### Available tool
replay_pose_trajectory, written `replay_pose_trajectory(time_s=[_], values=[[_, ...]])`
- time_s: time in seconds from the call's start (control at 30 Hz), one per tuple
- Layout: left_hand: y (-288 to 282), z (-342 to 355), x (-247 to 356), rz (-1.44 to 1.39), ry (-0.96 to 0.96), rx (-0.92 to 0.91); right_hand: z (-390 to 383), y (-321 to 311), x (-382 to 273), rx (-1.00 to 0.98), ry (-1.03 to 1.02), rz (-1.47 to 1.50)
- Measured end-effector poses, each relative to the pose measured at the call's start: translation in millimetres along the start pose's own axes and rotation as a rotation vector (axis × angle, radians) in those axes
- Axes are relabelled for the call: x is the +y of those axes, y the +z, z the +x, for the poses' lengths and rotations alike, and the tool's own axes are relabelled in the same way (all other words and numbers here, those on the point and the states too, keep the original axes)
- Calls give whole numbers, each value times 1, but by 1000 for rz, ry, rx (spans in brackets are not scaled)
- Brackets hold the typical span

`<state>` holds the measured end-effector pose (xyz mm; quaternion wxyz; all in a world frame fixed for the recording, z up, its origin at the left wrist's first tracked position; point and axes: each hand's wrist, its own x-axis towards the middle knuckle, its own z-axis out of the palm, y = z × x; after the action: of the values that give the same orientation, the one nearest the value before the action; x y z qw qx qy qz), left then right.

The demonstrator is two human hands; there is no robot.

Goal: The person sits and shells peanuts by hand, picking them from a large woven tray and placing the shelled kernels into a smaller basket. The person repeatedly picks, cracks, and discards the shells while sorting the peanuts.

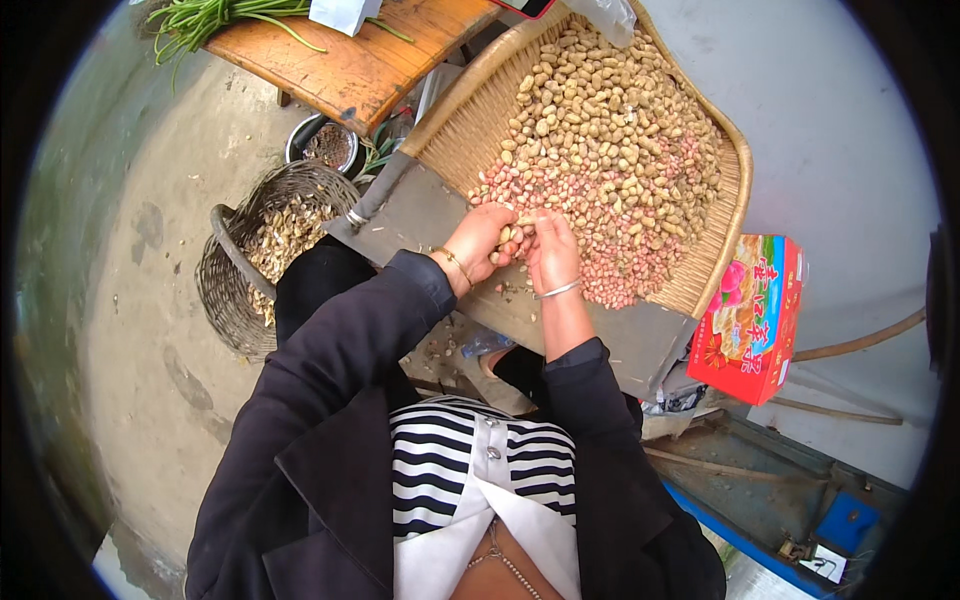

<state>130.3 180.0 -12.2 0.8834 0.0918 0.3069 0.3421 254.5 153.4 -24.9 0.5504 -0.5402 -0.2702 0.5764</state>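
My left hand [482,240], with a thin gold bracelet at the wrist, is closed around several peanuts at the near edge of a woven winnowing tray [448,120]. My right hand [550,252], wearing a silver bangle, pinches at a peanut [525,221] right beside the left one. The tray holds a heap of tan unshelled peanuts [610,110] toward the back and many pink shelled kernels [620,270] nearer me. Its front part is a grey board [380,220] strewn with a few bits.
A wicker basket of shells [215,290] stands left, below a steel bowl [324,145]. A wooden table [360,70] with green stalks [205,20] and a white paper packet [340,12] is at top left. A red box [735,335] sits right of the tray, near a blue-edged metal frame [720,500].
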Motion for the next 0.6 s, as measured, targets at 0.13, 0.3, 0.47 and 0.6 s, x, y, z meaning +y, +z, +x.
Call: replay_pose_trajectory(time_s=[0.13, 0.3, 0.47, 0.6], values=[[1, -37, 43, -51, 55, -21, 10, -31, -26, 141, -203, -195], [-63, -133, 115, -148, 476, 31, 22, -87, -46, 124, -223, -398], [-190, -188, 142, 461, 553, 702, 11, -105, -23, 176, -283, -682], [-189, -205, 144, 893, 399, 926, 6, -113, -9, 167, -511, -1156]])
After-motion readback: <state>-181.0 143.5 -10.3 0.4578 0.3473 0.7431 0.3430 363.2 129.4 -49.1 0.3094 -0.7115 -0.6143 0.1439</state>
